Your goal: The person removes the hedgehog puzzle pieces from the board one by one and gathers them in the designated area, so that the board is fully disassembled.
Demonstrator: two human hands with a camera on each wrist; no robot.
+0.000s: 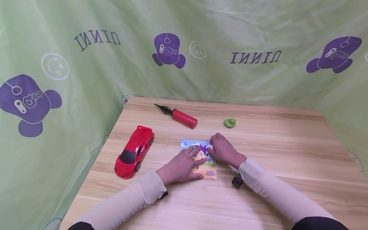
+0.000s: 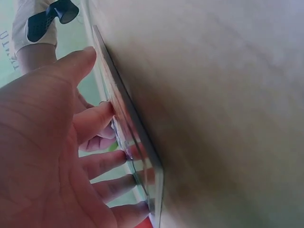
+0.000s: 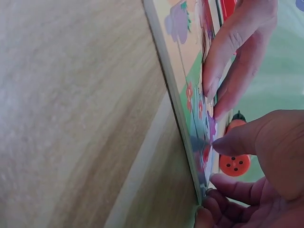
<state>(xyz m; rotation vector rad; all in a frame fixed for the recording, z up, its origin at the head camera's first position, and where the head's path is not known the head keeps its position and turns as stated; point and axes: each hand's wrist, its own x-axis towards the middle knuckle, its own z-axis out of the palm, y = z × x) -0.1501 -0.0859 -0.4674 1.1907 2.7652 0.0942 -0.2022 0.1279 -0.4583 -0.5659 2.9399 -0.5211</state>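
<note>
A thin cartoon jigsaw puzzle [image 1: 211, 172] lies on the table, printed with a purple-haired figure, red flowers and a purple plant. My left hand [image 1: 184, 166] rests across its left part with the fingers spread; in the left wrist view the fingertips [image 2: 127, 154] touch the printed face. At the far right corner is my right hand [image 1: 225, 150]. In the right wrist view its thumb [image 3: 232, 141] presses on the picture while the curled fingers hold the corner edge. The hands cover much of the picture.
To the left stands a red toy car [image 1: 133, 153]. A red hand pump [image 1: 184, 118] with a black nozzle lies behind the puzzle. Farther right sits a small green toy [image 1: 229, 123] with a round knob. Green printed curtains [image 1: 212, 80] surround the wooden table [image 1: 287, 137].
</note>
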